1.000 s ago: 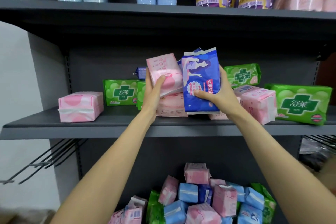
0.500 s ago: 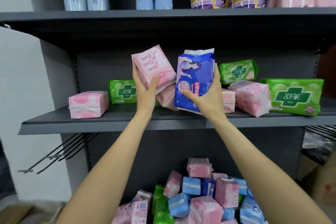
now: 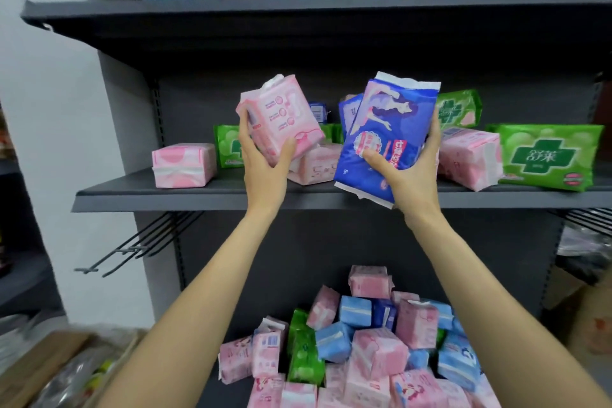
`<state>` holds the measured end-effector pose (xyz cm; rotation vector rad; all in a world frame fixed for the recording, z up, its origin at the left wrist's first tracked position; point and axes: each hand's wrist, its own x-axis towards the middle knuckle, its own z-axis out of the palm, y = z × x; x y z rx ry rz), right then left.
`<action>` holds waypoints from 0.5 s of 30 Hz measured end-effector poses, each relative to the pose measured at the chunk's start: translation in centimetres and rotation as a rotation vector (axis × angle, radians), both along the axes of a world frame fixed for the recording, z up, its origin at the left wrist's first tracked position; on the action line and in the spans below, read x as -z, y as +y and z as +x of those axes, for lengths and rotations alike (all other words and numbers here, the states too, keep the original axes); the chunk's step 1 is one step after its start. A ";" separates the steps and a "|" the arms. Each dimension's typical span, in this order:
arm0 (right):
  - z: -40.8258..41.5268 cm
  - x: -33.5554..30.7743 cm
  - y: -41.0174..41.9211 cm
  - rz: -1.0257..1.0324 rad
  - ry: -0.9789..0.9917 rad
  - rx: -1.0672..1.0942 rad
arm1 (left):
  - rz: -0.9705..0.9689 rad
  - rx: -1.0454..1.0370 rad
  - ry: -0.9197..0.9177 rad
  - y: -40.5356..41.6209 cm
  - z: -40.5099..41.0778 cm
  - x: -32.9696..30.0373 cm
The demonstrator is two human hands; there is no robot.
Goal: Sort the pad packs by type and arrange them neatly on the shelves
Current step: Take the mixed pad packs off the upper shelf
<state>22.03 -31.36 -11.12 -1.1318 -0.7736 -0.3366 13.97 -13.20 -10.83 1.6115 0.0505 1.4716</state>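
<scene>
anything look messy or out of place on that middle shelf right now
Yes. The middle shelf is unsorted: a green pack sits tilted atop a pink pack, which lies askew, and a pink pack at the left end lies alone. The left hand holds a tilted pink pack, the right hand a blue pack.

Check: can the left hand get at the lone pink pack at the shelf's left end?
Probably not yet. The left hand already grips a pink pack. The path to the lone pack looks open, with bare shelf around it.
</scene>
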 end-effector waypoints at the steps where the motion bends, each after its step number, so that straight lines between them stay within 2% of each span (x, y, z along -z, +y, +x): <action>1: -0.5 0.0 -0.7 0.020 0.022 -0.029 | 0.012 0.041 -0.012 -0.7 -0.5 0.3; 7: -3.6 5.5 -7.1 -0.006 0.095 -0.059 | 0.201 0.229 0.156 -5.9 -3.3 4.6; 10: -4.7 10.8 -10.7 -0.079 0.177 -0.017 | 0.235 0.251 0.344 -7.5 -3.6 8.7; 15: -7.1 20.4 -16.5 -0.190 0.423 0.068 | 0.350 0.376 0.683 -11.4 -3.1 17.1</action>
